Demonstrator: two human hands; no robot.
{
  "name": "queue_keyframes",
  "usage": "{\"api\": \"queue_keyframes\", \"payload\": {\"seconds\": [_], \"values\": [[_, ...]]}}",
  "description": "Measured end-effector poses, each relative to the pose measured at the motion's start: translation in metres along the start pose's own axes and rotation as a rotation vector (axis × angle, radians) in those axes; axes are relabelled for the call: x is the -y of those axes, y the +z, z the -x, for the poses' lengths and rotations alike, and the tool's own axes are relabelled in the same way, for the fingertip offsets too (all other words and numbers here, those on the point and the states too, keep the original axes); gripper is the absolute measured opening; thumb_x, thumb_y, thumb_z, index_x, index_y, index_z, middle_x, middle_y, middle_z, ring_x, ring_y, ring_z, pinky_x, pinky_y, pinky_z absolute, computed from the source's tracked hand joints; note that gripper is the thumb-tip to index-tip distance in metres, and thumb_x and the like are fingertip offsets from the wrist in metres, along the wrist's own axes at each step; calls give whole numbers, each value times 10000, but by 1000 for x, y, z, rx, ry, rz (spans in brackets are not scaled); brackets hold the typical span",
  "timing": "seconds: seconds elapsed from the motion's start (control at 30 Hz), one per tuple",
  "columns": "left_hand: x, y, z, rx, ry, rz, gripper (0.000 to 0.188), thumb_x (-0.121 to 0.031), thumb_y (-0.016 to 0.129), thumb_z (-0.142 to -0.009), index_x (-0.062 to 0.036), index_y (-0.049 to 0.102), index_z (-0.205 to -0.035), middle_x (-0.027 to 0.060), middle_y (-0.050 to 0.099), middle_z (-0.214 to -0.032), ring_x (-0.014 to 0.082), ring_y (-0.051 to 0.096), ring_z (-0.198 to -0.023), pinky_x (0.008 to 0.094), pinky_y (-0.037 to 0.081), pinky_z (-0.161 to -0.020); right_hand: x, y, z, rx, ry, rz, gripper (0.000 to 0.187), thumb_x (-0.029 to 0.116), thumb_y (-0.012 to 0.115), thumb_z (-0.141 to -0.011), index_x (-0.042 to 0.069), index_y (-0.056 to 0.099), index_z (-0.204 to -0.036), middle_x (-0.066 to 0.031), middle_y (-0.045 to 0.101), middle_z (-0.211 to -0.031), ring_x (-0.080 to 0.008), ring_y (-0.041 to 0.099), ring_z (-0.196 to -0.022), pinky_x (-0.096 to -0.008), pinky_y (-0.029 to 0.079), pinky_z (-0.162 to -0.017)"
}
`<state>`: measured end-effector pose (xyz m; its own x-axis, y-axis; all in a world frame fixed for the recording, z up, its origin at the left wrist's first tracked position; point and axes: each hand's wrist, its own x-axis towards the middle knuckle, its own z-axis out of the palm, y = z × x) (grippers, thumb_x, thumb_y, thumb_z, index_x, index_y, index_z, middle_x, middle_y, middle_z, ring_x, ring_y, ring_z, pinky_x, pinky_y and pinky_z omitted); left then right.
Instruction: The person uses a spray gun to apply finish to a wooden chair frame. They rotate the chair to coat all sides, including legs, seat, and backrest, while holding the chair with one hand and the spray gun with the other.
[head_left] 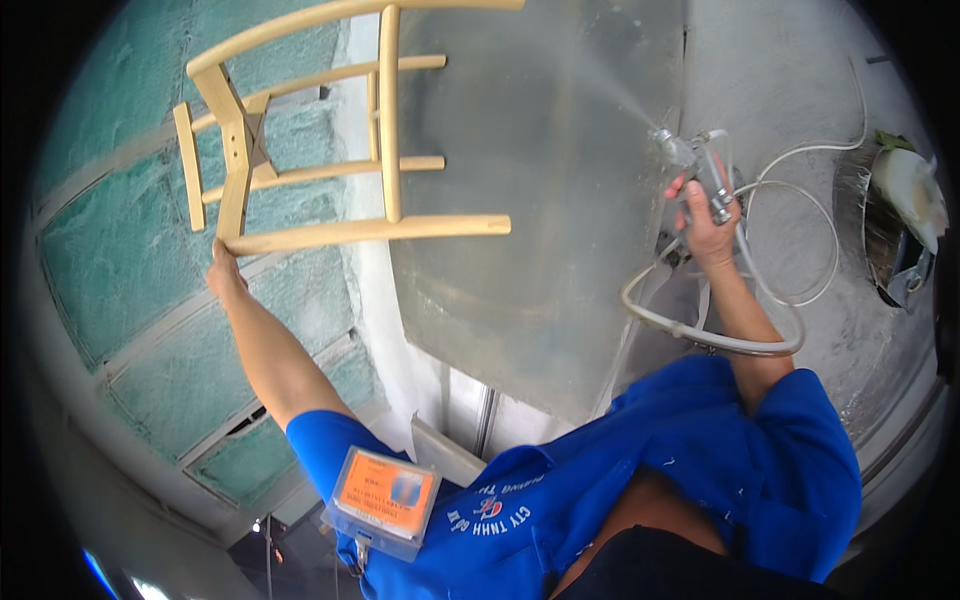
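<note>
A pale wooden chair frame (365,232) is held out at the upper left, with its legs pointing right. My left hand (227,270) grips it at the lower corner, where a long rail meets the bent side piece. On the right, my right hand (712,232) is wrapped round the handle of a metal spray gun (684,158). A fine whitish mist (615,88) leaves the nozzle up and to the left, in the direction of the chair frame. A pale hose (700,336) hangs in a loop below the gun, in front of my right forearm.
Behind the chair frame stand green filter panels (120,240) in a pale grid. A large grey sheet (510,290) fills the middle. Thinner hose (835,235) coils over the grey floor (760,60). A dark open container (880,230) with whitish material stands at the far right.
</note>
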<state>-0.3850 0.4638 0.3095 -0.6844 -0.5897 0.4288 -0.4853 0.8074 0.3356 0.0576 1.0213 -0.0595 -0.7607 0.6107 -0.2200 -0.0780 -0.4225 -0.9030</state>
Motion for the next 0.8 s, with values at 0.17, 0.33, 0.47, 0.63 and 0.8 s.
{"api": "queue_keyframes", "payload": {"seconds": [0.17,0.33,0.47,0.63,0.8], "values": [[-18,-14,16,91,-65,2,643,-587,721,-881,55,713,-905,118,672,-805,204,611,-692,385,489,-637,-4,-15,-51,204,-16,-71,612,218,571,-1030,-20,384,-1562,-105,684,-1034,-167,687,-890,-228,473,-500],[-27,-23,24,161,-90,23,504,-551,696,-924,-53,670,-848,17,543,-648,148,478,-530,331,386,-504,-4,10,-140,472,-58,-211,600,178,620,-977,-32,467,-1518,-113,700,-956,-159,678,-817,-248,450,-489],[-28,-36,20,256,-81,-35,443,-526,661,-976,-88,673,-915,-15,542,-652,122,503,-546,293,397,-509,14,2,-163,792,-142,-195,493,125,696,-933,-45,613,-1388,-55,745,-888,-132,650,-686,-268,520,-645],[-27,-48,10,344,-73,-90,421,-540,626,-1013,-123,668,-977,-28,571,-675,99,552,-582,272,449,-554,34,-3,-166,1153,-404,-94,524,147,704,-893,-44,625,-1375,-89,719,-838,-151,665,-700,-298,472,-530],[-29,-51,15,348,-84,-92,416,-531,639,-1010,-117,676,-1028,-24,605,-713,99,580,-612,278,479,-586,56,-9,-156,1358,-460,25,565,129,723,-879,69,619,-1431,-112,742,-893,-225,705,-790,-323,503,-574]]}}
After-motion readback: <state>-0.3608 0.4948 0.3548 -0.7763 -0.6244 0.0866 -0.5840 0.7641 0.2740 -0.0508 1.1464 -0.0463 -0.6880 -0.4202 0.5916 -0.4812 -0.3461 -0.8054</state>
